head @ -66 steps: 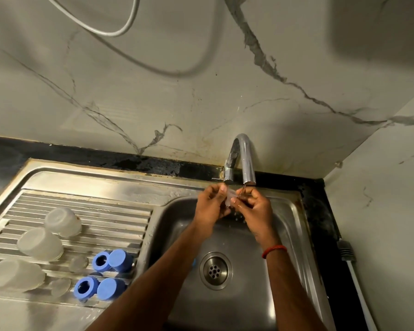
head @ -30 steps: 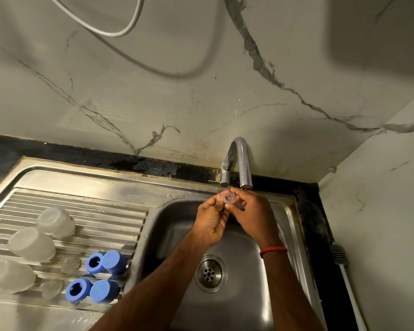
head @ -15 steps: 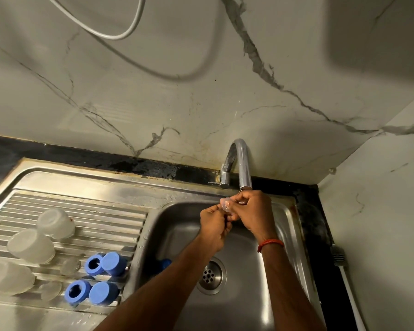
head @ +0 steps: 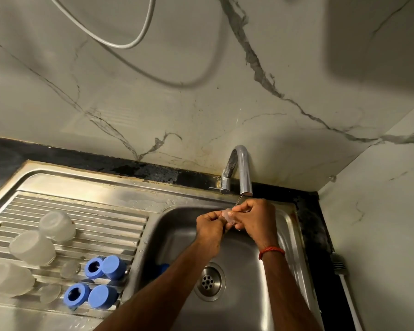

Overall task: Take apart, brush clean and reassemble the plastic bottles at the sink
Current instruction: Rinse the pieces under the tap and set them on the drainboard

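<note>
A small clear plastic bottle part (head: 228,216) is pinched between my left hand (head: 210,226) and my right hand (head: 255,219), just below the spout of the chrome tap (head: 243,173) and over the steel sink basin (head: 294,237). A thin wire handle sticks up from my right hand toward the spout. On the ribbed drainboard (head: 101,211) lie three frosted plastic bottle bodies (head: 32,247), two small clear discs (head: 69,268) and several blue caps and rings (head: 95,267). Another blue piece (head: 162,267) shows in the basin beside my left forearm.
The round drain (head: 208,281) sits in the basin floor between my forearms. A white brush handle (head: 344,283) lies on the dark counter at the right. A marble wall rises behind the tap, with a white cable (head: 129,43) hanging across it.
Both hands have dropped slightly below the spout and drawn closer, fingers curling tighter round the clear part. The blue piece in the basin has come into view.
</note>
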Motion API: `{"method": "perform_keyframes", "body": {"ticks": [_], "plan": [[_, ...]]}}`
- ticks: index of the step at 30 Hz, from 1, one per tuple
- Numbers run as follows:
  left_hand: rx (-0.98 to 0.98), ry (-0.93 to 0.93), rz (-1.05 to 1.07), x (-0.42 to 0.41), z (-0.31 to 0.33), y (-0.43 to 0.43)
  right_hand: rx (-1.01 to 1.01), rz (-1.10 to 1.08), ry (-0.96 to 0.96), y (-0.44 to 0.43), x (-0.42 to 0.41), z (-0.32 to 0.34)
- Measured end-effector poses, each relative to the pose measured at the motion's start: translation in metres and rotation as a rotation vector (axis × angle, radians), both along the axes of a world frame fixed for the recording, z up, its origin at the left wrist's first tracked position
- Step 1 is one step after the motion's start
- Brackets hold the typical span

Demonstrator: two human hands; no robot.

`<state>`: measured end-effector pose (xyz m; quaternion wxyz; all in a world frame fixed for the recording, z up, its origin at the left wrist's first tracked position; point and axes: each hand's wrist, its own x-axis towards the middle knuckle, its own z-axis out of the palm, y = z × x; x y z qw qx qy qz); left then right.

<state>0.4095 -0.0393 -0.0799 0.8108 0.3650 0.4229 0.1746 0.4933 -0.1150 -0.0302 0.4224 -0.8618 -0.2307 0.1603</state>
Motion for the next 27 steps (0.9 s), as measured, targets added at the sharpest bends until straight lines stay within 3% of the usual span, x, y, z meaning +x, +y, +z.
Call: {"method": "perform_keyframes", "body": {"ticks": [3, 8, 11, 15, 22, 27], "plan": [[0.025, 0.000, 0.025, 0.000, 0.003, 0.001, 0.011, 0.036, -0.047, 0.000, -0.004, -0.007], [0.129, 0.096, 0.044, 0.002, 0.009, 0.000, 0.061, 0.301, 0.033, 0.001, -0.009, -0.001], [0.159, 0.164, 0.003, -0.002, 0.008, 0.001, 0.045, 0.268, -0.096, -0.003, -0.006, 0.001], [0.197, 0.207, -0.077, -0.002, 0.012, -0.001, 0.014, 0.123, -0.083, -0.004, -0.007, 0.004], [-0.064, -0.125, -0.101, -0.009, 0.022, 0.000, -0.007, 0.068, -0.217, -0.007, -0.009, 0.004], [0.110, -0.078, -0.054, -0.018, 0.029, 0.007, -0.021, 0.264, -0.178, -0.015, -0.016, 0.014]]}}
